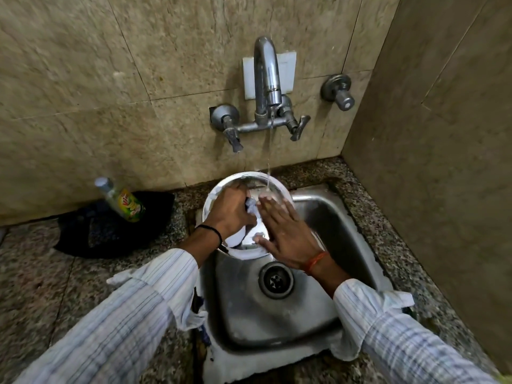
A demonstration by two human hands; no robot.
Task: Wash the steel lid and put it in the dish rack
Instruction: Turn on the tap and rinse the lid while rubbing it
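Note:
The round steel lid (273, 187) is held tilted over the far left corner of the small steel sink (327, 217), covered partly with white foam. My left hand (231, 210) is closed around the lid's knob in the middle. My right hand (288, 230) lies flat on the lid's soapy surface, fingers spread. A thin stream of water falls from the tap (267, 79) onto the lid's far rim.
A dish soap bottle (123, 202) leans on a black bag (110, 228) on the granite counter (41, 273) to the left. The sink drain (275, 279) sits below my hands. Tiled walls close in behind and on the right; a separate valve (339, 91) sticks out.

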